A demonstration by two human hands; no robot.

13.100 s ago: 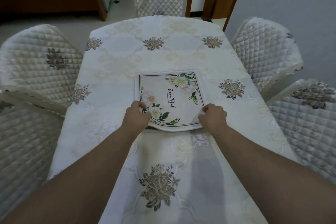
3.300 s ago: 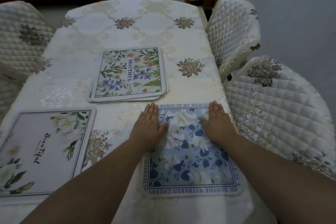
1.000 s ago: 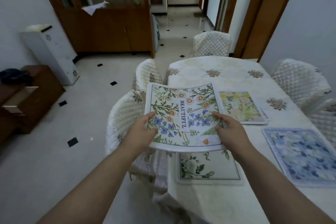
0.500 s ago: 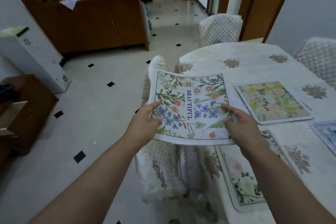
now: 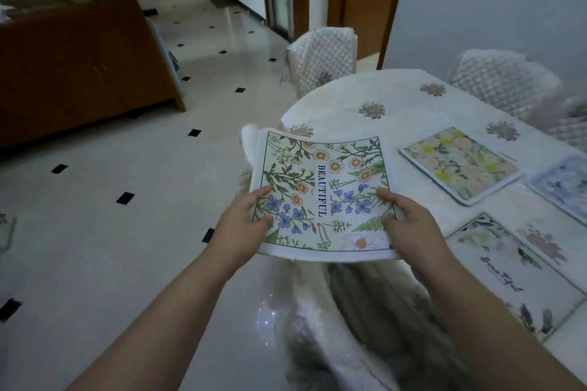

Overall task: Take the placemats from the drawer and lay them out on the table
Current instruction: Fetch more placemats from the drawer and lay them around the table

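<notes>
Head view: a person stands at the corner of a table (image 5: 413,197), looking down at both hands, with the floor on the left side.
Held placemat: the wildflower placemat (image 5: 324,194) with the word "BEAUTIFUL" is in the air, over the near left edge of the table and the chair (image 5: 317,295) below it. Its far edge curves a little upward.
Left hand: the left hand (image 5: 241,228) grasps the left near edge of the wildflower placemat, thumb on top of the print and the other fingers hidden under it.
Right hand: the right hand (image 5: 409,225) grasps the right near edge in the same way, thumb and one finger lying on the print.
Placemats on the table: the yellow flower placemat (image 5: 460,165) lies flat further on the table, to the right of the held one. The blue placemat (image 5: 565,187) lies just beside it, cut by the right edge of the picture. The white flower placemat (image 5: 514,273) with script letters lies flat at the near right, close to the table edge.
Table cover: a cream tablecloth (image 5: 365,95) with brown flower motifs covers the table and hangs down at the near side.
Chairs: quilted white chairs stand around, one at the far end (image 5: 320,57) and one on the right side (image 5: 502,79).
Room: a brown wooden cabinet (image 5: 73,51) stands at the left, on a pale tile floor (image 5: 127,232) with small black squares.
</notes>
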